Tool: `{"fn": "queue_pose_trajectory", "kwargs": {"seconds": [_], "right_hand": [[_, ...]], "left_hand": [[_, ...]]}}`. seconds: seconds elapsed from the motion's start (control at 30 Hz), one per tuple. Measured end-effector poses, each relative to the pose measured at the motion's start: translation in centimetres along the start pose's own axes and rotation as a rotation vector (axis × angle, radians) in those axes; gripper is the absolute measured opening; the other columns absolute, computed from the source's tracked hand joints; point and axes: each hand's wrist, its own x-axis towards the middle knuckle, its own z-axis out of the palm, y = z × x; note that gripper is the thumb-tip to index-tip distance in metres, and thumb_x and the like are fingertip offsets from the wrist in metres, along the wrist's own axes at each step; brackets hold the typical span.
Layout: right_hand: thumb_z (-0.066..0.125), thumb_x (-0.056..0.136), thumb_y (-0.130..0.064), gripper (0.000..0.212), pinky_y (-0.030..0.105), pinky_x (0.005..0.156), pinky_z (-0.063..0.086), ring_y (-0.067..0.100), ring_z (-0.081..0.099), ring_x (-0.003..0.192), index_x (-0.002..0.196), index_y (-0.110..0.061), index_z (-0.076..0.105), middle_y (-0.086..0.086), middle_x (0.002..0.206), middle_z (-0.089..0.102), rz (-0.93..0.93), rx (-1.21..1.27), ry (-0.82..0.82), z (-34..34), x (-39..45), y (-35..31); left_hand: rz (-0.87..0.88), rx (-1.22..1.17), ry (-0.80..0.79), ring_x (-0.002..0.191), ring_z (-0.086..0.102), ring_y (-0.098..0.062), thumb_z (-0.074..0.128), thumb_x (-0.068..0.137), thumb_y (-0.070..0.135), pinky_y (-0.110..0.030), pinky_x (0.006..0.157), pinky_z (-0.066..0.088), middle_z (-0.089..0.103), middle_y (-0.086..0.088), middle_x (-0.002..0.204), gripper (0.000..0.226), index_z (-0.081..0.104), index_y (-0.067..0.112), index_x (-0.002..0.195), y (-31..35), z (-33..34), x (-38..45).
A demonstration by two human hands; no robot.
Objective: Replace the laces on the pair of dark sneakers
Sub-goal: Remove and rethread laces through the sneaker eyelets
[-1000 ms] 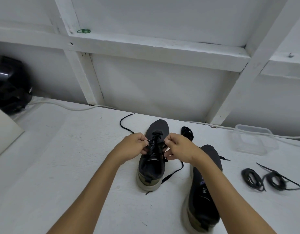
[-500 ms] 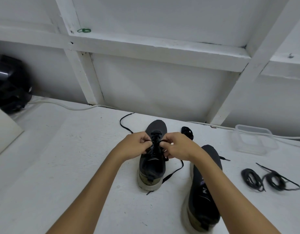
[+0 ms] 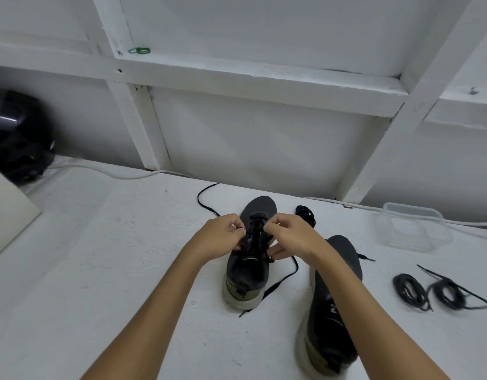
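Your hands have moved up the shoe: left hand (image 3: 220, 235) and right hand (image 3: 291, 235) each pinch the lace (image 3: 281, 282). Two sneakers (image 3: 249, 266) sit on the tabletop (image 3: 100, 270), beside two lace coils (image 3: 409, 290).

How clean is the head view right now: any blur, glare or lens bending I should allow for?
Head view: lighting is soft and even, with faint shadows only; the wall beams splay from wide-angle distortion; the near sneaker is smeared at the bottom edge; the left hand and right hand on the far sneaker are sharp enough; a glare streak marks the black helmet.
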Motion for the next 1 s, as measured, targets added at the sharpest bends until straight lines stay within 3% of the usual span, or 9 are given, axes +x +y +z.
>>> {"fn": "queue_pose_trajectory", "kwargs": {"seconds": [0.17,0.33,0.5,0.63,0.73,0.77,0.83,0.9,1.0], "right_hand": [[0.056,0.1,-0.024,0.014,0.026,0.063,0.062,0.016,0.076,0.07,0.093,-0.017,0.067,0.006,0.085,0.075,-0.099,-0.198,-0.021,0.0,0.2,-0.2],[0.047,0.103,-0.02,0.017,0.031,0.067,0.063,0.02,0.077,0.075,0.091,-0.014,0.058,0.01,0.096,0.074,-0.021,-0.051,-0.033,0.0,0.1,0.4],[0.052,0.104,-0.032,0.017,0.03,0.067,0.063,0.017,0.077,0.072,0.114,-0.02,0.057,0.005,0.1,0.072,-0.052,0.002,0.082,0.4,-1.0,0.3],[0.068,0.091,-0.052,0.053,0.031,0.066,0.062,0.011,0.075,0.074,0.134,-0.04,0.04,-0.006,0.093,0.074,-0.061,-0.148,0.086,0.1,-3.0,1.1],[0.075,0.087,-0.05,0.072,0.019,0.066,0.048,0.0,0.068,0.081,0.148,-0.03,0.041,-0.013,0.092,0.074,-0.014,-0.352,0.059,0.9,-3.8,2.3],[0.074,0.089,-0.047,0.068,0.015,0.065,0.043,-0.001,0.065,0.083,0.147,-0.026,0.045,-0.013,0.092,0.073,0.001,-0.388,0.084,1.1,-3.9,2.6],[0.069,0.095,-0.039,0.038,0.012,0.06,0.039,-0.004,0.061,0.075,0.129,-0.024,0.064,-0.015,0.08,0.07,-0.031,-0.451,0.117,1.5,-4.1,3.0],[0.063,0.099,-0.034,0.012,0.012,0.052,0.037,-0.004,0.056,0.058,0.094,-0.029,0.073,-0.019,0.058,0.06,-0.116,-0.507,0.17,1.9,-4.6,2.9],[0.057,0.101,-0.032,0.029,0.014,0.054,0.037,-0.004,0.055,0.06,0.072,-0.035,0.06,-0.019,0.058,0.059,-0.229,-0.472,0.259,2.4,-5.2,2.7]], "left_hand": [[-0.021,-0.007,0.013,0.07,0.072,0.0,0.055,0.097,0.027,-0.023,0.064,0.045,0.074,0.009,0.087,0.011,0.064,0.028,0.091,0.1,0.1,0.1],[-0.071,-0.068,0.014,0.069,0.072,0.0,0.054,0.097,0.025,-0.022,0.063,0.043,0.073,0.009,0.091,0.011,0.063,0.025,0.091,-0.2,0.2,0.0],[-0.036,-0.066,0.088,0.072,0.072,0.0,0.054,0.098,0.031,-0.021,0.061,0.043,0.072,0.01,0.094,0.005,0.059,0.031,0.096,-0.4,0.5,-0.5],[0.049,-0.034,0.069,0.088,0.064,0.005,0.063,0.087,0.058,-0.018,0.071,0.046,0.066,0.019,0.098,0.036,0.051,0.046,0.119,-1.8,0.9,-2.6],[0.099,0.041,0.117,0.082,0.061,0.007,0.075,0.079,0.057,-0.013,0.07,0.045,0.065,0.02,0.095,0.046,0.05,0.049,0.117,-2.8,1.5,-4.1],[0.098,0.065,0.163,0.078,0.061,0.006,0.077,0.081,0.051,-0.01,0.066,0.042,0.065,0.019,0.093,0.042,0.051,0.048,0.113,-3.0,1.7,-4.3],[0.114,0.098,0.27,0.072,0.061,0.005,0.078,0.085,0.039,-0.008,0.059,0.041,0.066,0.016,0.084,0.024,0.059,0.043,0.099,-3.2,2.0,-4.8],[0.181,0.156,0.319,0.071,0.06,0.004,0.074,0.089,0.032,-0.009,0.058,0.041,0.066,0.016,0.078,0.01,0.066,0.036,0.085,-3.1,2.1,-5.3],[0.288,0.179,0.278,0.077,0.059,0.002,0.065,0.095,0.029,-0.012,0.063,0.042,0.064,0.016,0.081,0.01,0.062,0.03,0.085,-2.6,2.2,-5.9]]}}
